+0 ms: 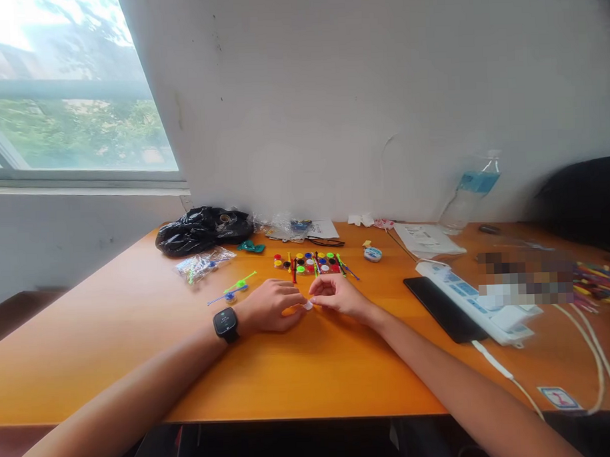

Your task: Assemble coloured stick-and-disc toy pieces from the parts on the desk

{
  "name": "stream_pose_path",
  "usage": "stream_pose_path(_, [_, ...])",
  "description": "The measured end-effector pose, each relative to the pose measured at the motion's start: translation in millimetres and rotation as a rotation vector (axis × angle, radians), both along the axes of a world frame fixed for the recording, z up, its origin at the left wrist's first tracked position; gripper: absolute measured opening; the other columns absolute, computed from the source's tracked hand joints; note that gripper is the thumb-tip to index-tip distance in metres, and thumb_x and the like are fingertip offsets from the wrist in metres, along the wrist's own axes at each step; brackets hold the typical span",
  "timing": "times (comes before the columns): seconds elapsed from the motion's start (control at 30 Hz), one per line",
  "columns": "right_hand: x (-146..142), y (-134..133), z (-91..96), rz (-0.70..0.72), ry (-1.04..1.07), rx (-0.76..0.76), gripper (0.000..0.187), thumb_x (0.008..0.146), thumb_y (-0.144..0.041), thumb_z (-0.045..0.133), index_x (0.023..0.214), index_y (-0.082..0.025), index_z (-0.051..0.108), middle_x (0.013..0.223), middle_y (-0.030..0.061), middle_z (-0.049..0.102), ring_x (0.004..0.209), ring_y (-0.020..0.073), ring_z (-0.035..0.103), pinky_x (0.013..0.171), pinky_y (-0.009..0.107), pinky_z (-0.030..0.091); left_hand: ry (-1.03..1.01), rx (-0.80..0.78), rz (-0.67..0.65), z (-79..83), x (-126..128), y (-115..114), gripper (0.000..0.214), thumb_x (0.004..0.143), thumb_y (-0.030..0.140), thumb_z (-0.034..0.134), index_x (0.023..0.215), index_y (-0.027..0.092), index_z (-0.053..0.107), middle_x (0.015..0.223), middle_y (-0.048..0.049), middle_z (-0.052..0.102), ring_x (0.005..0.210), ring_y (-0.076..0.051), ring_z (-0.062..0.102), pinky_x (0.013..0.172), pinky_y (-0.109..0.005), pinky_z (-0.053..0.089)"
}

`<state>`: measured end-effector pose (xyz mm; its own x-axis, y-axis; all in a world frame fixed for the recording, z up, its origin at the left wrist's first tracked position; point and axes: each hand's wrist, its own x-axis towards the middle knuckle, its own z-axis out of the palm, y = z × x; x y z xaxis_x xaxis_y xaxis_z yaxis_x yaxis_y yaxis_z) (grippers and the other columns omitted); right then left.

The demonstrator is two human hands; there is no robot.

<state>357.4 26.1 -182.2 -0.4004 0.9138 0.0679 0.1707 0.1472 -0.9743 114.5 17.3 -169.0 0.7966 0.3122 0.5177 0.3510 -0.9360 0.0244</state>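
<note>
Between the fingertips of both hands is a small white disc (308, 306), partly covered by the fingers. My left hand (276, 305), with a black smartwatch (225, 323) on its wrist, is closed at the disc's left side. From the right, my right hand (343, 296) pinches at its edge with thumb and forefinger. Just beyond the hands lie rows of small round coloured pieces (301, 270) in red, yellow, black, blue, white and green, with thin coloured sticks (294, 271) among them. Left of my left hand are a green stick with a round piece (241, 284) and a blue one (230, 298).
Along the wall lie a black plastic bag (200, 231), clear bags (203, 264) and papers (428, 239). A round tub (372, 254) sits behind my right hand. To the right are a phone (442, 308), a power strip (467, 296), cables and a clear bottle (457, 210).
</note>
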Motion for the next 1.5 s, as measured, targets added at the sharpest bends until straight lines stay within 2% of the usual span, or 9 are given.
stream_pose_path(0.13, [0, 2, -3.6, 0.009, -0.017, 0.012, 0.033, 0.063, -0.036, 0.093, 0.082, -0.017, 0.073, 0.077, 0.0024, 0.072, 0.072, 0.0164, 0.065, 0.069, 0.028, 0.051, 0.038, 0.025, -0.012, -0.2, 1, 0, 0.015, 0.102, 0.027, 0.056, 0.098, 0.022, 0.070, 0.078, -0.0026, 0.067, 0.070, -0.017, 0.062, 0.063, -0.032, 0.043])
stream_pose_path(0.57, [0, 2, -4.6, 0.069, -0.052, 0.020, 0.025, 0.069, -0.030, 0.085, 0.087, -0.016, 0.074, 0.080, 0.0035, 0.073, 0.074, 0.0169, 0.065, 0.068, 0.027, 0.049, 0.093, -0.027, -0.010, -0.6, 6, -3, 0.010, 0.100, 0.023, 0.055, 0.098, 0.022, 0.065, 0.088, -0.0041, 0.069, 0.078, -0.018, 0.065, 0.070, -0.031, 0.048])
stream_pose_path(0.8, [-3, 1, -9.8, 0.053, -0.064, 0.034, 0.024, 0.068, -0.029, 0.084, 0.085, -0.017, 0.071, 0.075, 0.0010, 0.070, 0.071, 0.0160, 0.063, 0.068, 0.027, 0.048, 0.094, -0.059, 0.013, -0.7, 10, -6, 0.015, 0.101, 0.021, 0.053, 0.087, 0.021, 0.059, 0.090, -0.0045, 0.067, 0.077, -0.017, 0.063, 0.069, -0.029, 0.047])
stream_pose_path(0.93, [-3, -1, -6.0, 0.045, -0.103, 0.095, 0.025, 0.072, -0.032, 0.083, 0.089, -0.017, 0.072, 0.079, 0.0027, 0.071, 0.075, 0.0177, 0.065, 0.071, 0.029, 0.050, 0.053, -0.042, 0.021, -1.5, 11, -7, 0.010, 0.097, 0.023, 0.058, 0.087, 0.021, 0.060, 0.087, -0.0043, 0.068, 0.077, -0.018, 0.063, 0.068, -0.030, 0.048])
stream_pose_path(1.03, [1, -1, 0.8, -0.035, -0.202, 0.214, 0.023, 0.082, -0.039, 0.079, 0.088, -0.018, 0.072, 0.083, 0.0044, 0.073, 0.077, 0.0189, 0.065, 0.071, 0.030, 0.050, -0.030, -0.030, 0.047, 0.7, 9, -9, 0.006, 0.095, 0.027, 0.061, 0.097, 0.022, 0.064, 0.090, -0.0047, 0.071, 0.079, -0.021, 0.065, 0.070, -0.033, 0.050])
stream_pose_path(1.17, [7, 1, 10.3, -0.184, -0.335, 0.342, 0.032, 0.096, -0.049, 0.064, 0.087, -0.020, 0.072, 0.082, 0.0034, 0.072, 0.073, 0.0183, 0.062, 0.071, 0.030, 0.048, -0.187, -0.027, 0.171, 7.9, 4, -9, 0.015, 0.100, 0.027, 0.055, 0.110, 0.021, 0.065, 0.102, -0.0086, 0.073, 0.090, -0.024, 0.068, 0.074, -0.035, 0.052])
stream_pose_path(1.3, [9, -1, 16.2, -0.137, -0.345, 0.316, 0.042, 0.100, -0.059, 0.057, 0.093, -0.022, 0.074, 0.077, 0.0012, 0.069, 0.066, 0.0174, 0.059, 0.065, 0.030, 0.045, -0.216, -0.046, 0.201, 12.2, -2, -8, 0.021, 0.106, 0.025, 0.047, 0.116, 0.021, 0.064, 0.107, -0.0104, 0.073, 0.096, -0.024, 0.068, 0.081, -0.036, 0.053])
stream_pose_path(1.4, [10, -4, 20.9, -0.179, -0.278, 0.292, 0.060, 0.100, -0.071, 0.050, 0.074, -0.021, 0.071, 0.059, 0.0003, 0.056, 0.055, 0.0162, 0.048, 0.057, 0.030, 0.037, -0.225, -0.054, 0.211, 12.8, -5, -6, 0.024, 0.108, 0.025, 0.044, 0.119, 0.021, 0.064, 0.105, -0.0102, 0.072, 0.095, -0.024, 0.068, 0.081, -0.036, 0.052])
stream_pose_path(1.5, [11, -5, 26.2, -0.273, -0.178, 0.322, 0.067, 0.098, -0.076, 0.048, 0.065, -0.021, 0.066, 0.059, 0.0023, 0.054, 0.056, 0.0169, 0.045, 0.056, 0.032, 0.033, -0.239, -0.055, 0.221, 12.9, -5, -6, 0.024, 0.109, 0.026, 0.043, 0.122, 0.021, 0.063, 0.107, -0.0105, 0.072, 0.097, -0.025, 0.067, 0.083, -0.037, 0.052])
